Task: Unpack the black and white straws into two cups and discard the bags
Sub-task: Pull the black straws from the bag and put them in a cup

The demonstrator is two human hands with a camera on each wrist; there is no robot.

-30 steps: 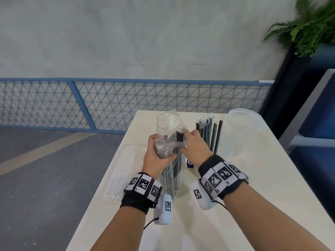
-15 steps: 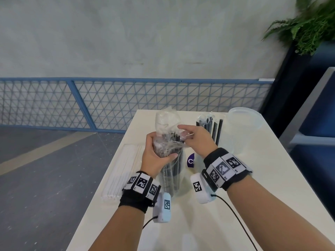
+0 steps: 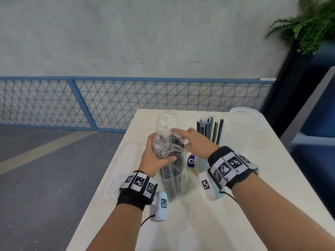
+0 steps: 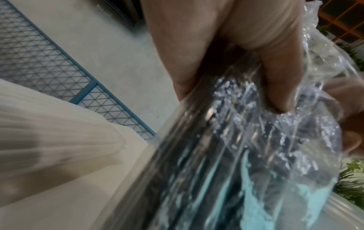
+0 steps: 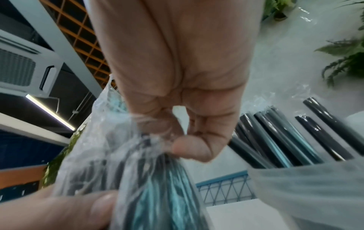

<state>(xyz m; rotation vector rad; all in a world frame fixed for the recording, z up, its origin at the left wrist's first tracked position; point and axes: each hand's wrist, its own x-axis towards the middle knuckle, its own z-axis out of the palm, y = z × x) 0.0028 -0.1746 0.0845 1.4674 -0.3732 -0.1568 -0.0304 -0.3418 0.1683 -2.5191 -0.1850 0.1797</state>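
Observation:
A clear plastic bag of black straws (image 3: 171, 176) stands upright on the white table (image 3: 235, 205), its empty top (image 3: 165, 122) crumpled. My left hand (image 3: 157, 154) grips the bag round its middle; the left wrist view shows the fingers (image 4: 265, 74) curled on the film. My right hand (image 3: 181, 140) reaches over the straw tops and pinches the plastic, thumb against fingers (image 5: 185, 149) in the right wrist view. Behind the right hand, several black straws (image 3: 210, 129) stand in a translucent cup (image 3: 200, 165). A pack of white straws (image 3: 125, 169) lies flat at the table's left edge.
An empty clear cup (image 3: 243, 122) stands at the far right of the table. A blue mesh fence (image 3: 90, 102) runs behind the table, with grey floor to the left. A potted plant (image 3: 311, 26) and a blue seat (image 3: 319, 115) stand to the right.
My right hand has let go of the bag's side, moved up over the straw tops and pinched the plastic there. The left hand keeps its grip; the bag has barely moved.

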